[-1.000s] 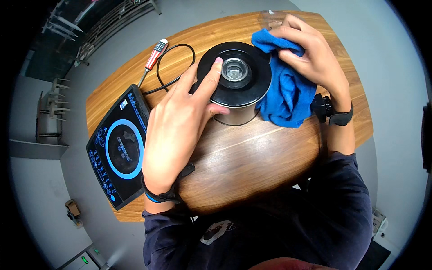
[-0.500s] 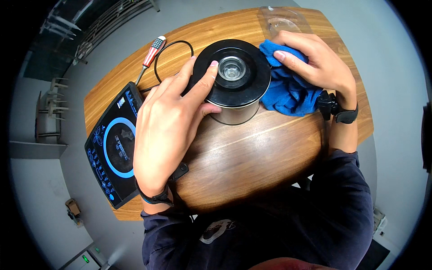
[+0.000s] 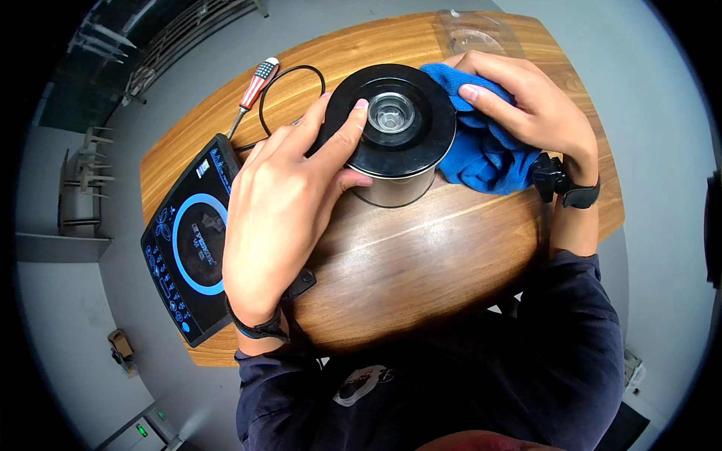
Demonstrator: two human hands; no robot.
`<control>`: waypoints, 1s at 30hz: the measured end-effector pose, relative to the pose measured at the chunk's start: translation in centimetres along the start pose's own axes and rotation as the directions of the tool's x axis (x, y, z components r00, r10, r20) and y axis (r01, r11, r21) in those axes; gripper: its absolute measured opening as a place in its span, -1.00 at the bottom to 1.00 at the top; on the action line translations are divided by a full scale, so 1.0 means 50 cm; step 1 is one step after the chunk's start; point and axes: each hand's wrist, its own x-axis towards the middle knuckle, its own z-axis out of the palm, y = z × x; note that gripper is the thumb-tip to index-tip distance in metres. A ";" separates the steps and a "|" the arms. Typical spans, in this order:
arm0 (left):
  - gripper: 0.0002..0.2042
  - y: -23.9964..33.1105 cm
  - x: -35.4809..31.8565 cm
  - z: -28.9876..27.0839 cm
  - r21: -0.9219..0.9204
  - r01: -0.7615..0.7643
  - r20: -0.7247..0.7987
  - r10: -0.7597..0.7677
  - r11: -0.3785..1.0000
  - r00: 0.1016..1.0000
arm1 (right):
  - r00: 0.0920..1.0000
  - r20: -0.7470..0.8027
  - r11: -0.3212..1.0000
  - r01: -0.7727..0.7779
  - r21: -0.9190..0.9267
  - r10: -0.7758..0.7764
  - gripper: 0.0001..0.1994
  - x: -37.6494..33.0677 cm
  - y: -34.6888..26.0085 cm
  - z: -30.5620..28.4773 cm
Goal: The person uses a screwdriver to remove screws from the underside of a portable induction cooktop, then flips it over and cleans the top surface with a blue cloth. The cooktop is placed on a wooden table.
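A short steel canister (image 3: 398,192) stands on the table with a wide glossy black round top (image 3: 398,156), which has a clear, ringed hollow piece at its centre. My left hand (image 3: 282,188) grips it from the left, index finger on the top and thumb beneath the rim; the other fingertips are partly hidden at the far left side. On the right, my right hand (image 3: 526,101) pinches a crumpled blue cloth (image 3: 489,161) between thumb and fingers. Part of that cloth lies against the black rim, and the rest drapes onto the table beside the canister.
At the left of the wooden table (image 3: 361,301) lies a black induction cooker (image 3: 197,244) with a blue ring. Behind it are a screwdriver (image 3: 259,84) with a red-and-white handle and a black cable (image 3: 322,73). A clear plastic piece (image 3: 481,34) lies at the far right edge.
The upper fold of the blue cloth has shifted left along the far right side of the rim. The canister sits very slightly further right, with my left hand still on it.
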 end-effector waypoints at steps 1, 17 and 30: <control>-0.33 0.000 -0.001 0.000 -0.005 0.002 0.001 -0.002 1.000 1.000 | 1.000 0.024 1.000 -0.019 0.009 0.019 -0.63 0.003 -0.009 -0.002; -0.33 0.000 -0.002 0.000 -0.026 -0.006 -0.033 0.005 1.000 0.999 | 0.992 -0.101 0.996 0.073 -0.050 -0.077 -0.72 0.001 0.005 -0.012; -0.35 -0.001 -0.003 -0.003 -0.051 -0.004 -0.032 0.002 0.999 0.999 | 0.991 -0.076 0.988 0.099 -0.117 -0.108 -0.76 0.008 -0.029 -0.020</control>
